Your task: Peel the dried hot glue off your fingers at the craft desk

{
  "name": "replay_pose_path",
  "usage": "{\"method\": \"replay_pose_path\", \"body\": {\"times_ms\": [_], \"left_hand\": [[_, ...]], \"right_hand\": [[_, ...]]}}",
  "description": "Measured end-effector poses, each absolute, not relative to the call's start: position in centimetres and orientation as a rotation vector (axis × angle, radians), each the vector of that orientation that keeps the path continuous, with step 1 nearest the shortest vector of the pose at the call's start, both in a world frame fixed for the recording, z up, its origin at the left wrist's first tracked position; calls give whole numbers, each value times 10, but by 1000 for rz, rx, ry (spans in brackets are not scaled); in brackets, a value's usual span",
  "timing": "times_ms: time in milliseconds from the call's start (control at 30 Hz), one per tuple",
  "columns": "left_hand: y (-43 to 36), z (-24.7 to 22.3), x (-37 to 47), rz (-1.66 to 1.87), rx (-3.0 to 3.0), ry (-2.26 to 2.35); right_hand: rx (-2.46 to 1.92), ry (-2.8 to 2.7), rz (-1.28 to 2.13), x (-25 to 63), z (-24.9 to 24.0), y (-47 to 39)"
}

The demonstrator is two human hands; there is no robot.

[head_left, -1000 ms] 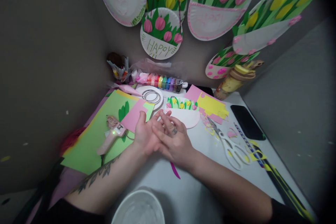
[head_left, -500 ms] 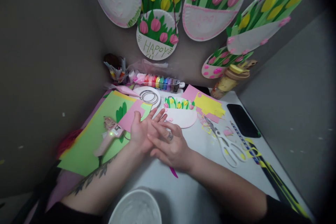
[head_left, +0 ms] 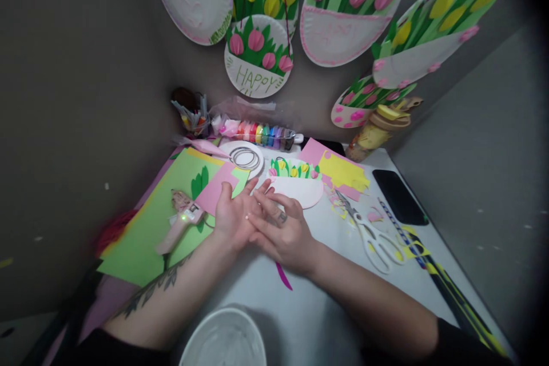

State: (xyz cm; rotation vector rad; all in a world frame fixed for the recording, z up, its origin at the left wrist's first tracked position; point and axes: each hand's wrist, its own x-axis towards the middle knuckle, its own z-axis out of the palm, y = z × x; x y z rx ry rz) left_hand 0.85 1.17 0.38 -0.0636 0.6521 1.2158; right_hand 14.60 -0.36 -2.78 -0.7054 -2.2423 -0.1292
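My left hand (head_left: 237, 218) lies palm up over the table, its fingers stretched and spread. Across its palm rest the extended fingers of my right hand (head_left: 286, 234), which has a ring-like mark on one finger. A tiny pale spot shows at the right index fingertip, too small to name. Just beyond the hands is a half paper plate (head_left: 297, 190) with paper tulips and leaves along its top. A curved magenta strip (head_left: 283, 278) lies below my right hand. The hot glue gun (head_left: 182, 223), its green light on, rests left of my left hand.
White-handled scissors (head_left: 373, 237) and a phone (head_left: 398, 197) lie to the right. Green paper sheets (head_left: 141, 251) cover the left side. A white bowl (head_left: 223, 340) stands at the front edge. Behind are bagged coloured clay (head_left: 263, 134) and a yellow cup (head_left: 373, 131); plate baskets (head_left: 258, 81) hang above.
The right fingers have shifted slightly on the left palm, and the pale spot now shows at the index fingertip. The whole view has moved a little; the table items stay put.
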Motion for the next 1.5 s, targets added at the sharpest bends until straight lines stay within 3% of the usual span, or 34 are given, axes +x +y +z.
{"method": "replay_pose_path", "body": {"times_ms": [567, 1500], "left_hand": [[11, 2, 10, 1194, -79, 483], [9, 6, 4, 1164, -109, 519]], "right_hand": [[-797, -2128, 61, 151, -20, 2], [-901, -2391, -150, 142, -29, -5]]}}
